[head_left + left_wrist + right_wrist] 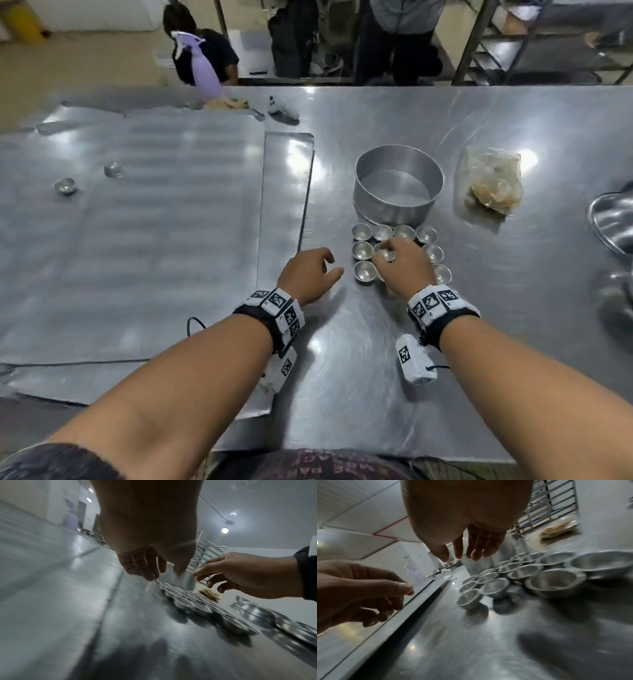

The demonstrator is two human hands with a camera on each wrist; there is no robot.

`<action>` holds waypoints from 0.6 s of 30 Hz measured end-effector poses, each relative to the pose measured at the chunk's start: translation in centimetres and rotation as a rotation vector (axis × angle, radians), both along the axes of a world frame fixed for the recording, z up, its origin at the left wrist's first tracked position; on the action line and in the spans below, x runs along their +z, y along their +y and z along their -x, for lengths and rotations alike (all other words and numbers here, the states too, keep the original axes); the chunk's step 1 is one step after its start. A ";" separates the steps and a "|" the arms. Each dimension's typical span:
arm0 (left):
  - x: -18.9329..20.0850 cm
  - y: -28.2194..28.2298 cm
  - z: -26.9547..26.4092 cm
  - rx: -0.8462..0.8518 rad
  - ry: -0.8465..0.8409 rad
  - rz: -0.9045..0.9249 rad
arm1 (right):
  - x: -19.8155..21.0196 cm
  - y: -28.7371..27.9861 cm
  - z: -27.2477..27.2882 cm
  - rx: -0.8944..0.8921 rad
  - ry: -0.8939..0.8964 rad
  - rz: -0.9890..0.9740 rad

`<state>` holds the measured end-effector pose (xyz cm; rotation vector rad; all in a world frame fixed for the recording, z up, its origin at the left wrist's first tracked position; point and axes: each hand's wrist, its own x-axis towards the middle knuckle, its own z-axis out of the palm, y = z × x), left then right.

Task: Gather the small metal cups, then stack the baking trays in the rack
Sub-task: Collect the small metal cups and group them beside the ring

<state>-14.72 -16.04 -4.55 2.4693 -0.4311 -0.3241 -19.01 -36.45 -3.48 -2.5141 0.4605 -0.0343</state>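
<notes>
Several small metal cups (363, 250) stand in a tight cluster in front of a round tin. My right hand (390, 255) hovers over the middle of the cluster, fingertips just above one cup; in the right wrist view its fingers (476, 553) hang relaxed and hold nothing above the cups (494, 586). Left of the cluster my left hand (325, 265) floats above the table, loosely curled and empty. Two stray cups (65, 186) (112, 169) sit on the big flat baking tray (154, 240) at the left. A narrower tray (287, 178) lies beside it.
The round cake tin (399, 185) stands right behind the cups. A plastic bag of food (493, 181) lies to its right, and shiny moulds (613, 219) sit at the right edge. A purple spray bottle (202, 68) stands at the back, a metal rack (534, 44) behind the table, people beyond it.
</notes>
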 end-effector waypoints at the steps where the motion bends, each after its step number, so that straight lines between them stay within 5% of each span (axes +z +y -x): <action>1: 0.3 1.7 -0.6 0.026 0.003 0.006 | 0.3 1.5 -1.0 0.032 0.001 0.001; 18: 2.8 40.7 -13.5 0.557 -0.025 -0.031 | 2.2 36.1 -21.7 0.551 0.060 0.043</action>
